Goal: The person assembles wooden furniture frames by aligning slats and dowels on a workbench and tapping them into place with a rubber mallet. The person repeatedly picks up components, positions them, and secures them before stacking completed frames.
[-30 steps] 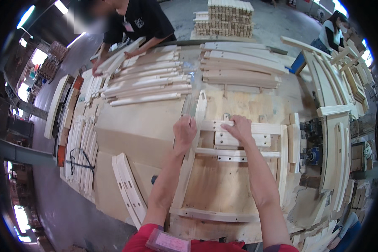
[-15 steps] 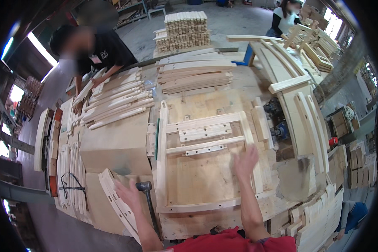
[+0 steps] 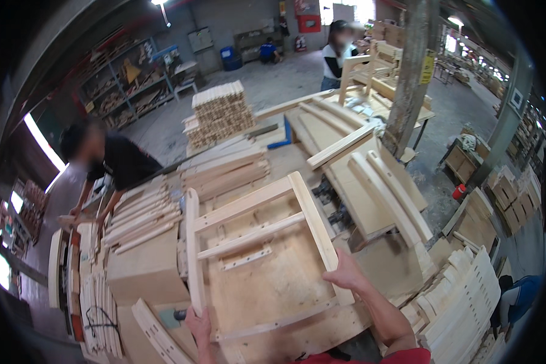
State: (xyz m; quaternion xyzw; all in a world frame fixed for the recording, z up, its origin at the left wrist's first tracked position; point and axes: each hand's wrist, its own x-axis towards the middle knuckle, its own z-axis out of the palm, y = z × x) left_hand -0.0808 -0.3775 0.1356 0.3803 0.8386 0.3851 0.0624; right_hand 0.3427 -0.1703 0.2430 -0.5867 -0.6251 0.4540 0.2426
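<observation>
A pale wooden frame (image 3: 246, 203), with two long side posts and two crossbars, is held tilted above a plywood board (image 3: 267, 291). My left hand (image 3: 198, 324) grips the near end of its left post. On the right post (image 3: 318, 227), my right hand (image 3: 347, 271) is closed round the wood near its lower end. A holed wooden strip (image 3: 247, 258) lies on the board beneath the frame. Another strip (image 3: 273, 323) runs along the near side; whether it joins the frame I cannot tell. Beside my left hand shows the dark head of a mallet (image 3: 180, 315), its handle hidden.
Slotted wooden pieces (image 3: 158, 333) lie at the near left, a strapped bundle (image 3: 100, 315) beyond. Stacked slats (image 3: 142, 215) and rails (image 3: 224, 167) cover the far side. Curved pieces (image 3: 388, 194) and a wood pile (image 3: 461, 291) stand right. A co-worker (image 3: 124, 161) handles wood far left.
Both hands, apart from the frame before, now grip its posts. The frame has come up off the board and tilted. The view has swung upward and to the right.
</observation>
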